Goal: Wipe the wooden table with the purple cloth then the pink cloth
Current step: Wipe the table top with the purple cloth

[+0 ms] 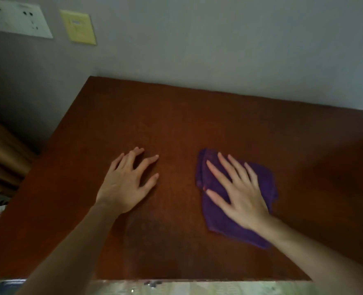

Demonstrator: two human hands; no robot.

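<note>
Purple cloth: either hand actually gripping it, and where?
No grip. The right hand presses flat on the middle of the purple cloth, fingers straight. The left hand rests on the bare wooden table, holding nothing.

A: We see the flat reddish-brown wooden table (176, 124), darker along its right edge and in a dull patch near its front edge.

B: And we see a crumpled deep purple cloth (219, 222) right of the table's middle, plain, no pattern.

A: Behind the table's back edge, we make out a pale grey wall (219, 39), a white rectangular socket plate (16, 20) with dark holes and a pale yellow square plate (78, 27).

B: Past the left edge, we note golden-brown folded curtains (1, 154).
</note>
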